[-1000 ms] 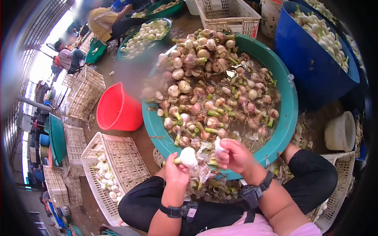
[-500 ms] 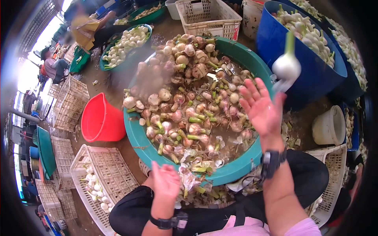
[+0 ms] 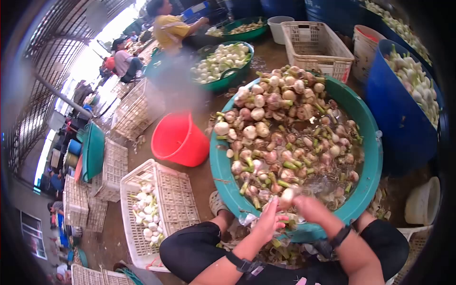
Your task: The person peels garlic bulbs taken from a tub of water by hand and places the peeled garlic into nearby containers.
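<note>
A wide green tub (image 3: pixel 374 156) holds water and many unpeeled garlic bulbs (image 3: pixel 285 156), heaped highest at its far side. Over the tub's near edge, my left hand (image 3: pixel 269 219) and my right hand (image 3: pixel 311 207) meet at a pale garlic bulb (image 3: pixel 287 195). The left fingers are partly spread beside the bulb's near side. Motion blurs the right hand, and its fingertips cannot be made out. Loose skins and cut stalks lie below the rim between my legs.
To the left are a red bucket (image 3: pixel 180 139) and a white crate (image 3: pixel 137 237) with peeled bulbs. A blue barrel (image 3: pixel 396 114) of peeled garlic stands at right. Beyond the tub are an empty crate (image 3: pixel 317 59) and a seated person in yellow (image 3: pixel 169 32).
The white bulb in the air at the right is gone from there. My hands, apart before, have come together at a bulb over the tub's near side. The view has shifted left and up.
</note>
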`<action>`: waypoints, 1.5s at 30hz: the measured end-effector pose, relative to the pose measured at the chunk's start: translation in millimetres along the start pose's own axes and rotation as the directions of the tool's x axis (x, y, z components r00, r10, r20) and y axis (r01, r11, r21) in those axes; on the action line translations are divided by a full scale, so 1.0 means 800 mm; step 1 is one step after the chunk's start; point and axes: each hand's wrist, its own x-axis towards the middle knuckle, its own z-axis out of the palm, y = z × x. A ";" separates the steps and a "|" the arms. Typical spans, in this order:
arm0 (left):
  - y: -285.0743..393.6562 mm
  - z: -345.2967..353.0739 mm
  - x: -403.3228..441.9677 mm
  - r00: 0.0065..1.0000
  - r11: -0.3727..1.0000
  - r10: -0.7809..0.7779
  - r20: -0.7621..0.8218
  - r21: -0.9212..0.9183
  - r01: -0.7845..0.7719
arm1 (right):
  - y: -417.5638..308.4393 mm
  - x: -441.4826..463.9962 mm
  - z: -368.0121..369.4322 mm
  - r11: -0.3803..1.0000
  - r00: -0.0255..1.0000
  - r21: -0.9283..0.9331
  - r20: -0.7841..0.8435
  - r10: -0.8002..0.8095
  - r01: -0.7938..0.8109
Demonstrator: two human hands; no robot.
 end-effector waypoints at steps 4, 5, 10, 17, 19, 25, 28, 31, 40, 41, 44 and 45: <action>0.012 -0.001 -0.015 1.000 0.985 0.020 -0.022 0.170 -0.015 | -0.091 -0.015 -0.001 0.998 0.998 0.009 -0.001 0.065 -0.065; 0.016 0.004 -0.019 0.992 0.970 0.092 -0.081 0.231 -0.071 | -0.099 -0.015 -0.002 1.000 1.000 0.010 0.003 0.023 -0.023; -0.002 -0.011 -0.002 0.978 0.953 0.201 0.058 0.220 -0.209 | -0.085 -0.010 0.027 0.999 0.993 -0.044 -0.114 -0.024 0.019; 0.018 -0.021 -0.013 0.927 0.940 0.162 0.337 0.232 -0.249 | -0.075 -0.001 0.031 -0.044 0.825 0.869 0.482 0.295 -0.492; 0.017 -0.056 0.029 0.677 0.590 0.402 0.617 0.391 -0.706 | -0.083 -0.014 0.017 0.260 0.911 0.915 0.206 0.356 -0.309; 0.033 -0.023 -0.024 0.907 0.593 0.069 0.416 0.714 -0.373 | -0.058 -0.018 0.021 0.499 0.890 0.803 0.084 0.447 -0.326; 0.034 -0.014 -0.036 0.812 0.533 0.248 0.528 0.626 -0.570 | -0.031 -0.012 0.025 0.030 0.814 0.898 0.382 0.438 -0.438; 0.026 -0.023 -0.021 0.575 -0.093 0.324 0.751 0.630 -0.771 | -0.036 -0.012 0.018 -0.106 0.835 0.939 0.340 0.432 -0.327; 0.033 -0.042 -0.008 0.979 0.845 0.197 0.046 -0.514 -0.145 | -0.070 -0.061 -0.047 -0.248 0.957 0.942 -0.165 0.239 0.224; 0.036 -0.047 -0.006 0.991 0.816 0.131 0.013 -0.570 -0.101 | -0.046 -0.061 -0.045 -0.169 0.953 0.965 -0.151 0.264 0.200; 0.040 -0.040 -0.012 0.972 0.875 0.229 -0.045 -0.428 -0.226 | -0.027 -0.038 -0.040 0.790 0.932 0.495 0.190 0.307 -0.361; 0.037 -0.032 -0.013 0.943 0.903 0.329 -0.053 -0.273 -0.331 | -0.032 -0.033 -0.016 0.770 0.943 0.573 0.017 0.331 -0.281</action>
